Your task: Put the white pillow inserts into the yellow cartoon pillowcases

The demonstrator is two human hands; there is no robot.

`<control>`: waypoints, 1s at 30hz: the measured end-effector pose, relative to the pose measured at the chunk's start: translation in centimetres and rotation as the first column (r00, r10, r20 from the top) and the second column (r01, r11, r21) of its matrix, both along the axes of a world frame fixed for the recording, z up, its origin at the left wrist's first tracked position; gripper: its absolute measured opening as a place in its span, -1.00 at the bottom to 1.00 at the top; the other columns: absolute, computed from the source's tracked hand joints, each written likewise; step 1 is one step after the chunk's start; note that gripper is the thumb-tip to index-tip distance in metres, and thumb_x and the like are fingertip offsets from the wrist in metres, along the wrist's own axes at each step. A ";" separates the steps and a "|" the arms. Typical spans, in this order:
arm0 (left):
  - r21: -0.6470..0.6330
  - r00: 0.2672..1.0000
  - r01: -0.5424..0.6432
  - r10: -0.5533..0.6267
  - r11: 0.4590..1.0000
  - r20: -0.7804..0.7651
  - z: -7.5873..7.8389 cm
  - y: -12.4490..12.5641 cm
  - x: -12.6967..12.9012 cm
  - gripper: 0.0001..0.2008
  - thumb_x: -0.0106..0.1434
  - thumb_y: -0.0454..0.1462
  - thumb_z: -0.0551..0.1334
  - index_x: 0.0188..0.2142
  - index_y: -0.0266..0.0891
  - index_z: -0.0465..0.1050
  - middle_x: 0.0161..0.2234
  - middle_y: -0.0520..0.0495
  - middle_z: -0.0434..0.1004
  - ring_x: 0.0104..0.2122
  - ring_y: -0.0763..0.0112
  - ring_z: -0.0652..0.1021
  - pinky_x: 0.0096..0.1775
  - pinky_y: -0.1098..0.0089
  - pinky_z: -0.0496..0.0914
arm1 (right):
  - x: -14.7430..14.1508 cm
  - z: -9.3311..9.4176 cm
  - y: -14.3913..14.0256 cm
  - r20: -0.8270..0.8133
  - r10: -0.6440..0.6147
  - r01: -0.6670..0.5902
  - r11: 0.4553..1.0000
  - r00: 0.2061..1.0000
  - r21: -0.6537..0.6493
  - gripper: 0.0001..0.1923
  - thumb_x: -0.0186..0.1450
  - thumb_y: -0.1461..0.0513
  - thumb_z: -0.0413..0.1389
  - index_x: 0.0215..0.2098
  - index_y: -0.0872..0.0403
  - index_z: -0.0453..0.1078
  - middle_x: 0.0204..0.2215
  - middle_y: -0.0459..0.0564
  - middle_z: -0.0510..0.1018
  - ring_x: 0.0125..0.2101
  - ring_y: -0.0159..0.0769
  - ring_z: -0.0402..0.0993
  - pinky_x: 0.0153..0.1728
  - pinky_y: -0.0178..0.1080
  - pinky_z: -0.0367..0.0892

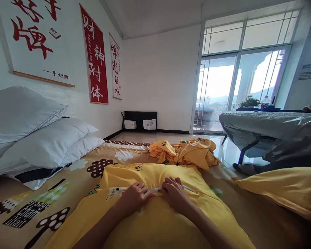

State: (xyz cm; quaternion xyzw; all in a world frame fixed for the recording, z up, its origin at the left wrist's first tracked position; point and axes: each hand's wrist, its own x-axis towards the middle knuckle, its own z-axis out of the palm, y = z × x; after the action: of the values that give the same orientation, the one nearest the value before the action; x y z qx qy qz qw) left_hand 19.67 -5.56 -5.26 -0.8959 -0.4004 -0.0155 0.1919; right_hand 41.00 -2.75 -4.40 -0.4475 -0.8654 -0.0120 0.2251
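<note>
A bright bedroom with a white wall hung with red calligraphy scrolls (96,58) and a glass balcony door (238,90) at the far end; in the foreground lies a bed (28,207) under a tan sheet printed with mushrooms. White pillows (41,138) are stacked along its left edge, near the wall. At the near edge, in the middle, a yellow pillowcase (150,221), filled out by the pillow inside it, rests under both hands. The left hand (136,196) is curled, its fingers pinching the fabric beside a pale zip line (155,190) that runs across the case. The right hand (174,194) is likewise closed on the fabric just to the other side, the two almost touching. It looks as though the closure is being worked along the seam; a steady hold with one hand and a pull with the other would seem called for. A crumpled yellow cover (184,152) lies at the far edge, and another yellow pillow (285,190) at the right edge.
</note>
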 end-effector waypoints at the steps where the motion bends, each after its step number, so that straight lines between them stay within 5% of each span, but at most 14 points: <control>1: 0.005 1.000 0.001 -0.001 1.000 -0.011 0.0 -0.1 0.1 -0.70 0.12 -0.29 0.36 -0.15 -0.26 0.40 -0.23 -0.12 0.52 -0.21 0.17 0.51 -0.24 0.26 0.33 | 0.2 0.1 -0.1 -0.022 0.000 0.000 1.000 1.000 -0.021 -0.76 0.32 0.34 -0.04 -0.44 0.09 0.41 -0.35 -0.05 0.50 -0.26 -0.34 0.34 -0.18 -0.24 0.02; 8: -0.021 1.000 0.019 -0.019 1.000 -0.004 1.2 0.1 -0.2 -0.67 0.03 -0.25 0.42 -0.25 -0.26 0.38 -0.28 -0.11 0.51 -0.26 0.19 0.50 -0.27 0.28 0.31 | 0.7 0.1 0.5 -0.148 -0.012 0.002 0.998 0.989 -0.068 -0.78 0.25 0.36 -0.02 -0.49 0.09 0.39 -0.40 -0.09 0.49 -0.28 -0.35 0.34 -0.18 -0.23 0.03; 11: 0.000 0.997 0.005 -0.005 1.000 0.079 2.5 0.5 -0.8 -0.90 0.16 -0.37 0.27 -0.34 -0.23 0.35 -0.32 -0.07 0.49 -0.28 0.25 0.48 -0.26 0.31 0.28 | 0.4 0.6 0.9 -0.176 -0.017 -0.001 0.995 0.984 -0.098 -0.79 0.24 0.35 -0.01 -0.51 0.10 0.37 -0.43 -0.09 0.48 -0.31 -0.35 0.34 -0.20 -0.25 0.03; 15: -0.001 0.972 0.012 -0.012 1.000 0.234 3.6 0.8 -0.7 -0.90 0.17 -0.42 0.16 -0.40 -0.21 0.30 -0.34 -0.04 0.45 -0.28 0.30 0.43 -0.25 0.35 0.26 | -0.9 1.8 1.0 -0.171 -0.043 0.032 0.997 0.984 -0.066 -0.82 0.20 0.39 -0.01 -0.50 0.11 0.37 -0.42 -0.08 0.48 -0.33 -0.38 0.33 -0.21 -0.27 0.03; 23: 0.007 0.959 -0.015 0.012 1.000 0.283 2.1 1.5 -0.1 -0.87 0.27 -0.39 0.06 -0.40 -0.22 0.29 -0.35 -0.04 0.43 -0.35 0.33 0.40 -0.30 0.37 0.23 | -3.4 2.2 1.2 -0.162 -0.047 0.037 0.997 0.986 -0.061 -0.85 0.13 0.40 0.01 -0.50 0.12 0.39 -0.41 -0.09 0.48 -0.32 -0.40 0.32 -0.21 -0.29 0.00; 30: -0.028 0.960 0.057 -0.047 0.998 0.275 3.5 0.6 -1.1 -0.86 0.22 -0.43 0.14 -0.44 -0.22 0.27 -0.36 -0.02 0.42 -0.32 0.32 0.40 -0.29 0.38 0.20 | -0.4 1.7 2.1 -0.190 -0.079 0.053 0.989 0.979 -0.138 -0.86 0.12 0.38 0.02 -0.54 0.14 0.39 -0.48 -0.11 0.46 -0.42 -0.42 0.26 -0.30 -0.30 0.02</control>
State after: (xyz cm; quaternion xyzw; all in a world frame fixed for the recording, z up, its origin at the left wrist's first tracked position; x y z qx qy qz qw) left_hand 18.62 -4.91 -1.73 -0.8986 -0.3997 -0.1373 0.1182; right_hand 40.60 -0.67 -2.70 -0.4889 -0.8229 0.0814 0.2780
